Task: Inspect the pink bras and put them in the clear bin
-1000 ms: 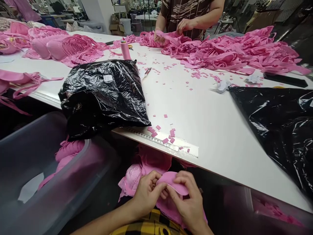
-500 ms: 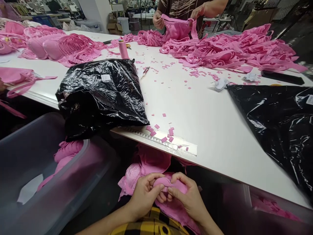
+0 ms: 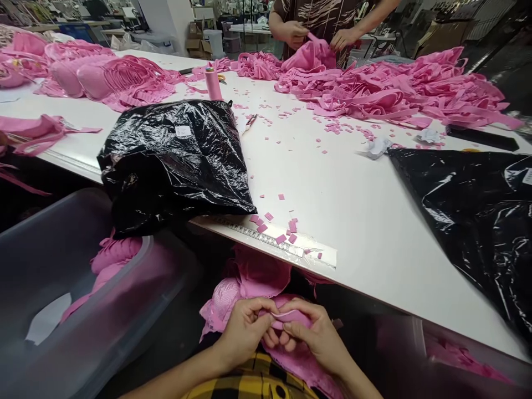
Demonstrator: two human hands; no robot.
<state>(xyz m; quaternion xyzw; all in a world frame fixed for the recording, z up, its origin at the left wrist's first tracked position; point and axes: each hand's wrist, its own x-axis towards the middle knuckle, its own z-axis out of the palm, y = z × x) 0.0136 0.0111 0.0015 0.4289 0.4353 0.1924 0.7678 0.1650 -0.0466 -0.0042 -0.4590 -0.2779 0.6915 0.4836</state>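
Note:
My left hand [image 3: 243,332] and my right hand [image 3: 316,335] meet over my lap, below the table edge. Both pinch the same pink padded fabric piece [image 3: 286,317], fingers curled tight around its rim. More pink garment [image 3: 253,277] hangs down beneath the table just behind my hands. A yellow and black checked cloth [image 3: 253,382] covers my lap under them.
A black plastic bag [image 3: 174,160] lies on the white table [image 3: 353,221], another black bag [image 3: 474,210] at the right. Small pink scraps [image 3: 282,233] dot the table edge by a taped ruler. A grey bin [image 3: 83,293] holding pink fabric stands left. Across the table a person's hands [image 3: 316,36] work a pink heap [image 3: 394,88].
My fingers have folded the pink piece tighter and lower onto my lap. The person across the table lifted a pink garment and now bunches it between both hands.

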